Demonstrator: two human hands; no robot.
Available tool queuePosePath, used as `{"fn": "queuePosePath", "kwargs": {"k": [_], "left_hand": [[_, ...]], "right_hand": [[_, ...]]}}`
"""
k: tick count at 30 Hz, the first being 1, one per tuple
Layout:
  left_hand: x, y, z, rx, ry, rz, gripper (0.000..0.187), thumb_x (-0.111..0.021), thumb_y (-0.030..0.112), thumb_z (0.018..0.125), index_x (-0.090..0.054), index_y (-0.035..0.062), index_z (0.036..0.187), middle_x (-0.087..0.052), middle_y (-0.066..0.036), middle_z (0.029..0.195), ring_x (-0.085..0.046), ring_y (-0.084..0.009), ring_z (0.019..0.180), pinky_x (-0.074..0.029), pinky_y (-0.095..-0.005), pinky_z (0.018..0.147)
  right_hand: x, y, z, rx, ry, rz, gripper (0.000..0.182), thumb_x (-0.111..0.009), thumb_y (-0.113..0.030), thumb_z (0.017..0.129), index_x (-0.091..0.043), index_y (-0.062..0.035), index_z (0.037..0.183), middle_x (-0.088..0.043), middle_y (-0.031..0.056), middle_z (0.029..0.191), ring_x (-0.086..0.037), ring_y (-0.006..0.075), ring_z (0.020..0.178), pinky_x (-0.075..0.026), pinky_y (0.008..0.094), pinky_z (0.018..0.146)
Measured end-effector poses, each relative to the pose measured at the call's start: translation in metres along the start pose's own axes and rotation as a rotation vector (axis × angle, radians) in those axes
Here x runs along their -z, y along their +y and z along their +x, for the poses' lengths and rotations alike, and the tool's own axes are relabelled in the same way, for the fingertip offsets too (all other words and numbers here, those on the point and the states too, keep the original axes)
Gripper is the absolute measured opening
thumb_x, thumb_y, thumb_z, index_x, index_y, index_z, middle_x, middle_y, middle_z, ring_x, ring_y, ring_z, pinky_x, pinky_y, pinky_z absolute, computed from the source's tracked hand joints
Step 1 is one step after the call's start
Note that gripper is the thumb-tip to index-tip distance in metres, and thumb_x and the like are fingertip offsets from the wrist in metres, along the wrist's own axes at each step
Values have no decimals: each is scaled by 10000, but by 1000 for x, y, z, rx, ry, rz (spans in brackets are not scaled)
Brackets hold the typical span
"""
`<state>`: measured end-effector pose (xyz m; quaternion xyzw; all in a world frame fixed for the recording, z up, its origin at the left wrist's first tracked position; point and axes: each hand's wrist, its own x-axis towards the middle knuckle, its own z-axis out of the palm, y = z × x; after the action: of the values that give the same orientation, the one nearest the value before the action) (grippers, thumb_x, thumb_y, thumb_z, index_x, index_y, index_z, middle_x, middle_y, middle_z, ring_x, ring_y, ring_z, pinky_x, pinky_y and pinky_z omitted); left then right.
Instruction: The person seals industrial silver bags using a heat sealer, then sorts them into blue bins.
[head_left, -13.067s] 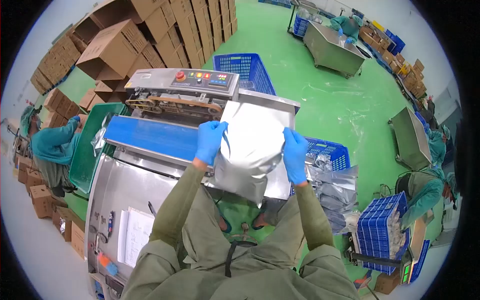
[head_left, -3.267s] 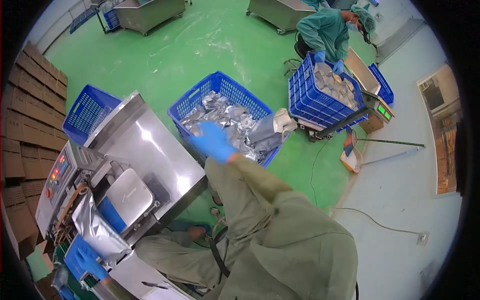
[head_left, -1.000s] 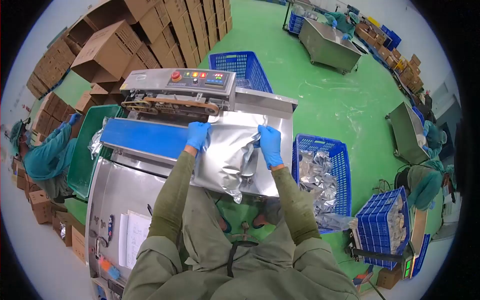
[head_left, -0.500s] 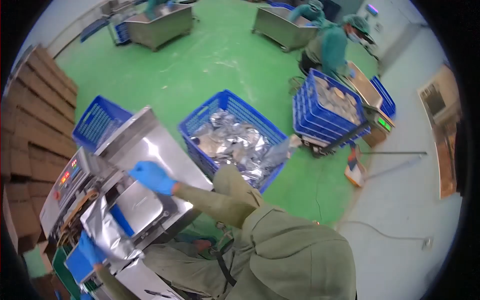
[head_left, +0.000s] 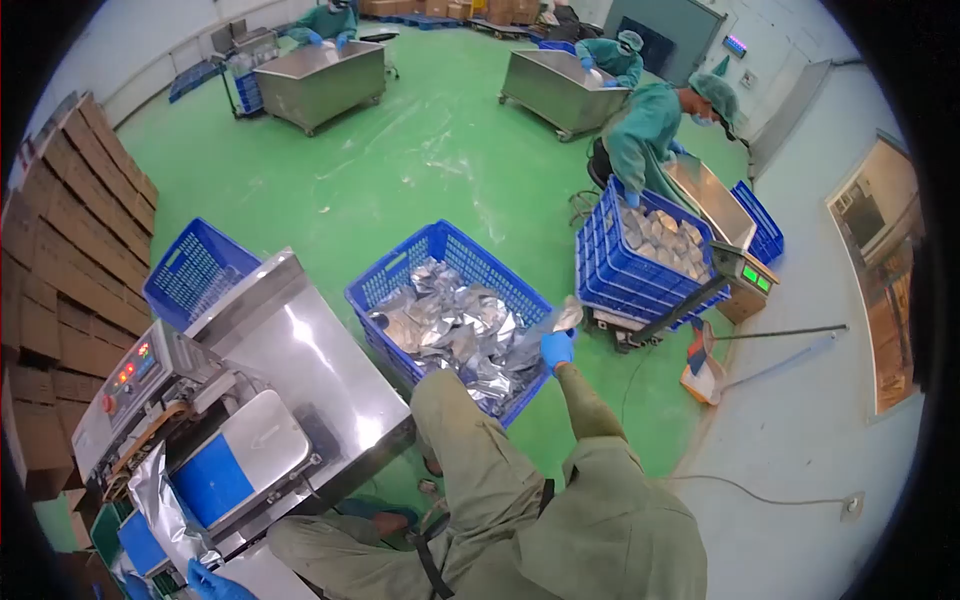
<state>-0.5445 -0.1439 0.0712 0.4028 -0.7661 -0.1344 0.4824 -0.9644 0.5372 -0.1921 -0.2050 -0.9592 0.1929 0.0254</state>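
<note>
At the lower left edge, my left hand (head_left: pixel 217 584), in a blue glove, is partly cut off by the frame; its visible fingers are stretched out beside the lower end of a silver foil pouch (head_left: pixel 170 508). That pouch lies along the belt side of a sealing machine (head_left: pixel 132 385) with lit red digits. My right hand (head_left: pixel 557 350), also gloved in blue, reaches to the right rim of a blue crate (head_left: pixel 447 238). Its fingers are closed on a partly clear pouch (head_left: pixel 572 316) with pale contents at its top. Many silver pouches (head_left: pixel 462 325) fill the crate.
A steel table (head_left: pixel 300 330) holds a platform with a blue pad (head_left: pixel 213 480). Cartons (head_left: pixel 90 250) are stacked at left. A co-worker (head_left: pixel 645 140) sits by a blue crate of packs (head_left: pixel 640 270) and a scale display (head_left: pixel 755 278). Two steel tubs (head_left: pixel 320 90) stand behind, people at them.
My right hand has gone from above the steel table to the pouch at the crate's right rim. My left hand now shows lower in the frame. The view has tilted up.
</note>
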Motion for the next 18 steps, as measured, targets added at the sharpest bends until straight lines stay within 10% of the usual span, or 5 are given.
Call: {"fn": "queuePosePath", "kwargs": {"k": [2,3,5,10,18], "left_hand": [[-24,-65,-19,65,-168,-180,279,-509,157,1026,-644,-25,1189,-641,-146,1150,-611,-239,1034,-491,-352,942],[-36,-52,-38,21,-222,-334,527,-521,437,1006,-625,-53,1172,-643,-158,1122,-606,-240,1033,-497,-336,889],[-66,34,-75,3,-421,-417,344,-674,207,907,-633,-16,1167,-641,-137,1083,-607,-240,1031,-485,-359,927],[-149,234,-108,-525,-861,-444,1140,-900,363,632,-292,-20,1517,-335,-231,1548,-304,-401,1443,-239,-486,1196],[-183,136,1,28,-948,-733,721,-905,242,670,-584,22,1276,-683,-113,1185,-637,-210,1100,-481,-392,982]], "right_hand": [[11,-41,-2,10,210,206,424,-609,-393,863,-698,22,851,-704,262,876,-694,405,782,-534,468,707],[47,-79,-19,65,132,339,389,-611,-348,868,-691,28,809,-697,228,813,-678,346,724,-521,449,675],[122,-157,-58,141,-45,613,344,-616,-259,879,-678,42,725,-684,161,689,-646,228,607,-495,413,611],[264,-320,-231,275,-348,1024,313,-675,-231,895,-678,73,819,-659,77,641,-580,111,585,-458,327,551],[275,-472,-331,967,-781,763,234,-707,-213,889,-653,-1,970,-682,89,854,-643,175,744,-499,336,652]]}}
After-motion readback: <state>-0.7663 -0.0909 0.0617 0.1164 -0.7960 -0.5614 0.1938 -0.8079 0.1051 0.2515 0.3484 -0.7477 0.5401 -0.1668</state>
